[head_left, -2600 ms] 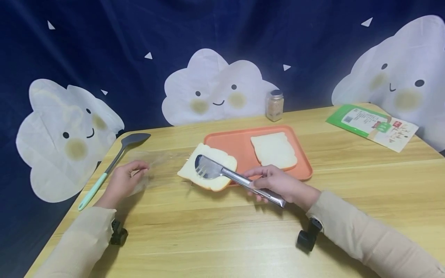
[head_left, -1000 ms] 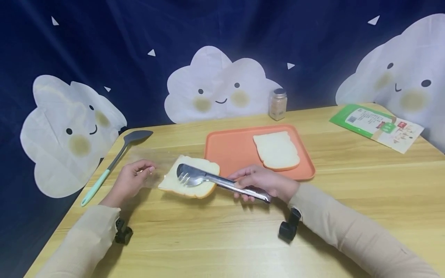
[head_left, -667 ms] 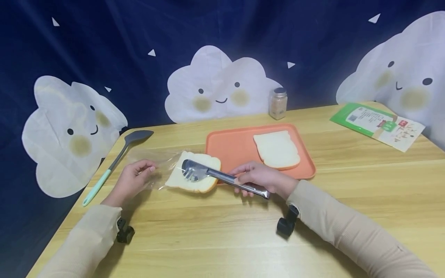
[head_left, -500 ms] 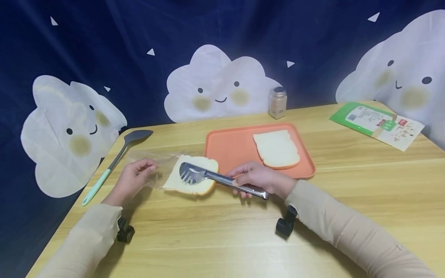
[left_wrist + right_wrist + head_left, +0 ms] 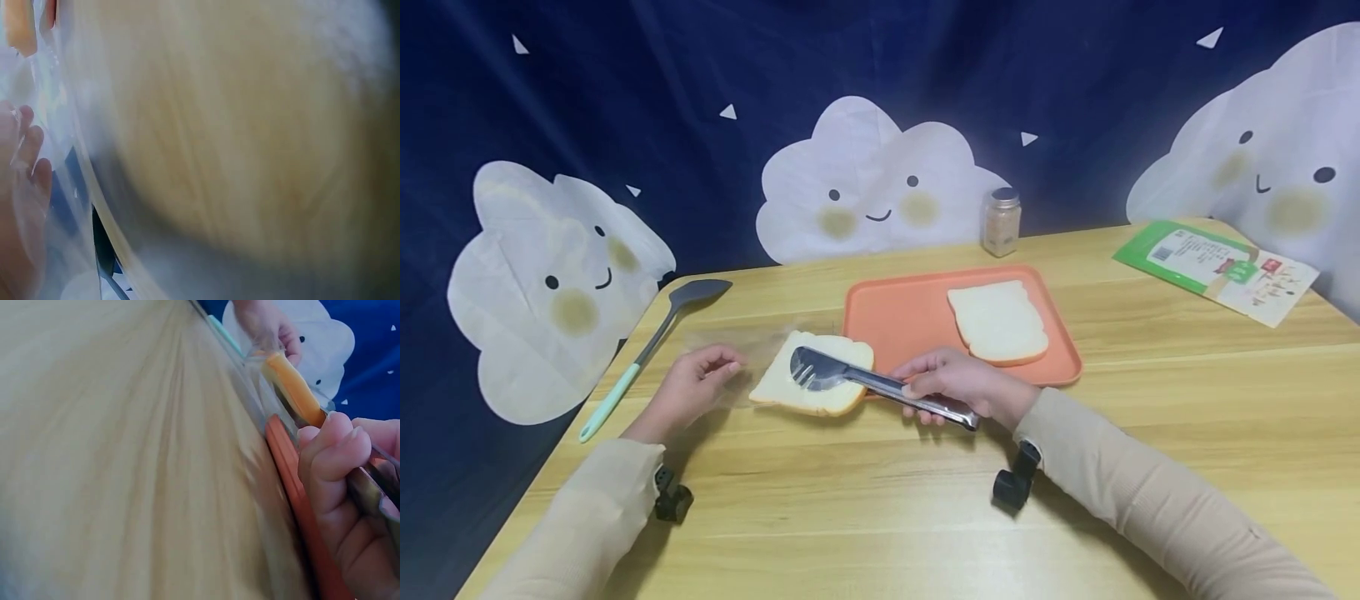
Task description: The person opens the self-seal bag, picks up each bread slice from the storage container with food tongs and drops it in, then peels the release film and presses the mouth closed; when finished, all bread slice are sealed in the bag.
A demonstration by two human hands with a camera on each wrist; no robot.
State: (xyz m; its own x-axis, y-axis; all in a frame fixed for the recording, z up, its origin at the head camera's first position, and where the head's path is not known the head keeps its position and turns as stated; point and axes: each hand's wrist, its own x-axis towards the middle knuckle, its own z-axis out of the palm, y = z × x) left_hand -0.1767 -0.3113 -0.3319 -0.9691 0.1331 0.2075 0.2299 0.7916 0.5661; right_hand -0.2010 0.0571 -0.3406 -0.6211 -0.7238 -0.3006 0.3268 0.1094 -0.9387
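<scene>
My left hand point(image 5: 692, 387) holds a clear plastic bag point(image 5: 760, 340), thumb and fingertips pinching it; the bag's outline is faint. In the left wrist view the film point(image 5: 62, 244) hangs across that hand point(image 5: 19, 206). My right hand point(image 5: 958, 385) grips metal tongs point(image 5: 891, 387) by their handles. The tongs clamp a white bread slice point(image 5: 775, 379), raised off the table at the tray's left front corner. The slice's left end lies within or against the bag; I cannot tell how deep. In the right wrist view the slice's orange crust point(image 5: 294, 387) points toward the left hand.
An orange tray point(image 5: 895, 312) bears a second bread slice point(image 5: 1000, 323). Behind it stands a capped glass jar point(image 5: 1002, 223). A green and white packet point(image 5: 1213, 267) lies at the right. A spatula with mint handle point(image 5: 617, 396) lies at the left edge.
The tongs and the held slice have moved left from over the tray's corner to the bag, then shifted slightly back and forth. The left hand has stayed nearly in place.
</scene>
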